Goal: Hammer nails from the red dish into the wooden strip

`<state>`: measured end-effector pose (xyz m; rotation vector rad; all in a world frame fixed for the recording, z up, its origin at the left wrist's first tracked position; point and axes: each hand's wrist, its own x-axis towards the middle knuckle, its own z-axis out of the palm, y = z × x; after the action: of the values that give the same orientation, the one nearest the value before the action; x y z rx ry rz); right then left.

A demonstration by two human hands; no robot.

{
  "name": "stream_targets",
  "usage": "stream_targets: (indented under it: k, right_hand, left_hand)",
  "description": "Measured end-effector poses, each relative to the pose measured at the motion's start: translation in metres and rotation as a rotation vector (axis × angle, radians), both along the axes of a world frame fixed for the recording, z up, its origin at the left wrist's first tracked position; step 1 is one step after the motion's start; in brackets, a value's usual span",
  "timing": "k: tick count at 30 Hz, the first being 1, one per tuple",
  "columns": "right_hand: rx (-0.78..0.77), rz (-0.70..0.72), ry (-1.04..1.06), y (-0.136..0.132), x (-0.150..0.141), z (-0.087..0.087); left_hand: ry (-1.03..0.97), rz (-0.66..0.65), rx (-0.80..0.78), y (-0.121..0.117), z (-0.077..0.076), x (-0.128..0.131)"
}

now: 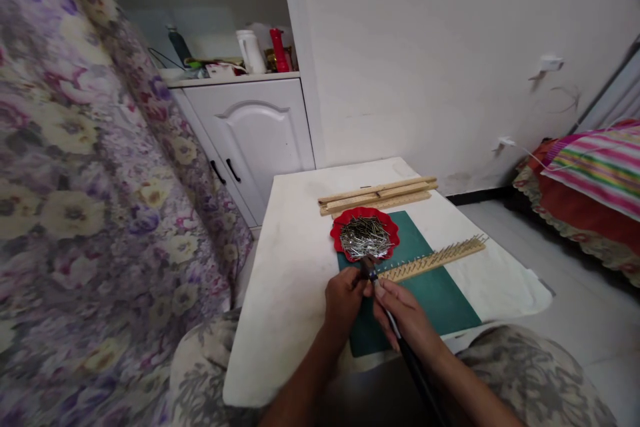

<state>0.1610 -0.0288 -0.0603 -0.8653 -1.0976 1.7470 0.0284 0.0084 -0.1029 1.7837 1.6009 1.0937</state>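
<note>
My right hand (407, 313) is closed round the black handle of a hammer (395, 330), whose head rests near the left end of a wooden strip studded with nails (435, 259). My left hand (344, 299) is closed in a pinch beside the hammer head; what its fingers hold is too small to see. Both hands are over a green mat (440, 297). Just beyond them sits a red scalloped dish (365, 235) heaped with metal nails.
A white table (295, 267) carries the mat and a bundle of plain wooden strips (377, 195) at its far side. A floral curtain hangs at the left. A white cabinet with bottles stands behind, and a striped pillow lies at the right.
</note>
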Motion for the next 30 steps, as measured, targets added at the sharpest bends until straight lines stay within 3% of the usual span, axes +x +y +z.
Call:
stream_targets:
  k: [9, 15, 19, 25, 30]
  right_hand:
    - [-0.006, 0.032, -0.007, -0.003, 0.000, -0.005]
    - [0.018, -0.009, 0.015, 0.002, 0.017, 0.023]
    - [0.052, -0.099, 0.031, 0.019, 0.042, 0.034]
    - [0.014, -0.208, 0.060, 0.032, 0.067, 0.007]
    - [-0.017, -0.200, 0.085, 0.027, 0.066, 0.006]
  left_hand:
    - [0.026, 0.016, 0.011, -0.001, -0.002, -0.001]
    - [-0.006, -0.057, 0.039, -0.002, 0.000, -0.005]
    - [-0.005, -0.075, 0.076, 0.002, 0.011, -0.017]
    - [0.153, -0.134, 0.196, 0.044, 0.039, -0.013]
    - [0.405, -0.210, 0.164, 0.090, 0.039, 0.010]
